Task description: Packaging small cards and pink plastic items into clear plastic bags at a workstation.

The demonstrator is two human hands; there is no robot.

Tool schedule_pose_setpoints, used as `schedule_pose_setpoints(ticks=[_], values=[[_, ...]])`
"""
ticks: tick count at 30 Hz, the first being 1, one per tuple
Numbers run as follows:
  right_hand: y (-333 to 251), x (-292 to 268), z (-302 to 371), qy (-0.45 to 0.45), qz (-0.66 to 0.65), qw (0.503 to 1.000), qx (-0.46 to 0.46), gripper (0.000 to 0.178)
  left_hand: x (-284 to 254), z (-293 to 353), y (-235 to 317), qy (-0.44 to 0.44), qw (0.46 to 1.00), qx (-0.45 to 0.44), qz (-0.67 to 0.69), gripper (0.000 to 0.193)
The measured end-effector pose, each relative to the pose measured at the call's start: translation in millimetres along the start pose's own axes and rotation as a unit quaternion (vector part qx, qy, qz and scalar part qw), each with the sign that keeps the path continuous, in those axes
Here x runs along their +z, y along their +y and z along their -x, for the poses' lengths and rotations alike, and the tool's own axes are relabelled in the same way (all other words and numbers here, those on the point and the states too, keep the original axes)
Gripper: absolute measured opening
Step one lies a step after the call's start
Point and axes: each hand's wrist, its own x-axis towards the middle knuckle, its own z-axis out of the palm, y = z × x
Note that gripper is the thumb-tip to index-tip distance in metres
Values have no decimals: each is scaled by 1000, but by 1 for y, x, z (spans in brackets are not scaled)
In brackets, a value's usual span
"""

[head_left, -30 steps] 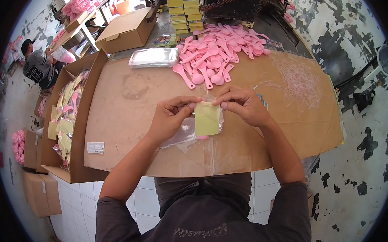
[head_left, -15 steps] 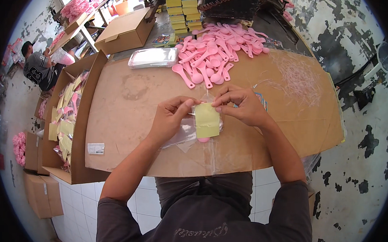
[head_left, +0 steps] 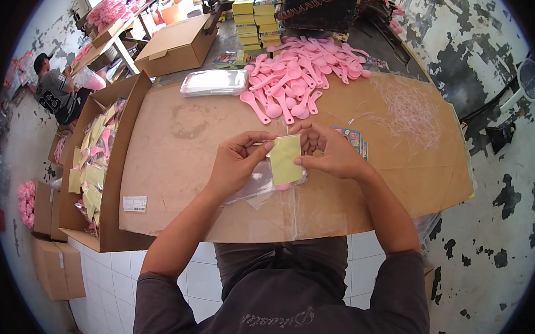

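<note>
In front of me, a small clear plastic bag holds a pale yellow card [head_left: 287, 162], with the rounded end of a pink measuring spoon [head_left: 284, 187] showing below it. My left hand [head_left: 235, 162] pinches the bag's upper left corner between thumb and fingers. At the opposite side, my right hand [head_left: 334, 153] has its thumb on the card's right edge and its fingers curled above and behind. Loose clear plastic bags [head_left: 256, 187] lie on the cardboard under my hands. Partly behind my right hand are blue printed cards [head_left: 355, 141].
A heap of pink spoons [head_left: 292, 78] lies beyond my hands, beside a stack of clear bags [head_left: 214, 82]. Left stands an open carton [head_left: 113, 205] of filled packets. Stacked yellow cards [head_left: 247, 23] and plastic shreds [head_left: 410, 107] lie farther off. A person [head_left: 56, 89] sits far left.
My right hand has turned, its thumb moving down to the card's right edge and its fingers opening above. The card has tilted and risen slightly, and less of the spoon shows below it.
</note>
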Motion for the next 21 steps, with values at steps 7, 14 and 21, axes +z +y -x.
schedule_pose_setpoints(ticks=[7, 14, 21], values=[[-5, -4, 0, 33, 20, 999, -25, 49, 7, 9, 11, -39, 997, 52, -46, 51], [-7, -36, 4, 97, -20, 995, 19, 30, -35, 20, 42, 30, 994, 94, -47, 57], [-24, -66, 20, 61, 18, 998, 1, 24, -161, 71, 64, 232, 947, 138, -173, 43]])
